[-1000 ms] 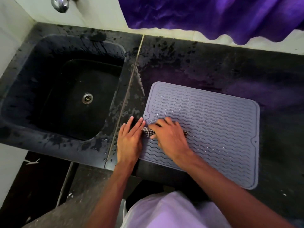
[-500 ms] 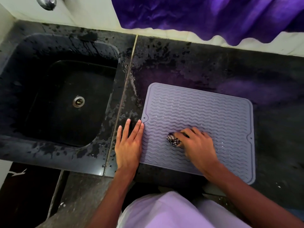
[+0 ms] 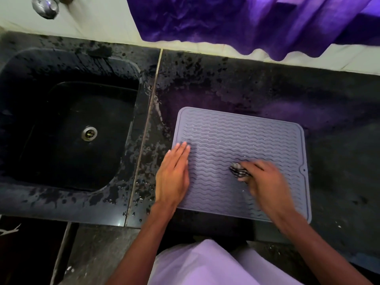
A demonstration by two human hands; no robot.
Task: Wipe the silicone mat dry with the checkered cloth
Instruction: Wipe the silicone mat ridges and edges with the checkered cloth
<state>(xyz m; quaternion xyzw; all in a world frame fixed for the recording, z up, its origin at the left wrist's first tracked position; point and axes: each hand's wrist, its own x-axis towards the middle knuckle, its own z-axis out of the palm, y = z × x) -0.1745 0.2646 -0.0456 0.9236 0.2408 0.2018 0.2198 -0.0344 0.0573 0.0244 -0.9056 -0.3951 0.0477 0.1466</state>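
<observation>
The silicone mat [image 3: 236,136] lies flat on the tabletop [image 3: 267,89], centre-right of frame. My left hand [image 3: 173,175] presses its left edge, fingers straight; my right hand [image 3: 265,186], blurred, clutches the bunched checkered cloth [image 3: 238,171] mid-mat.

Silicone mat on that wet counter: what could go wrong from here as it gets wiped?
1. The checkered cloth is bunched small in the right hand, so the wavy grooves of the silicone mat may keep water; the far rows glint wet.
2. Water drops sit on the counter beside the mat's left edge; if the left hand, pressing flat there, lets go, the mat might slide.
</observation>
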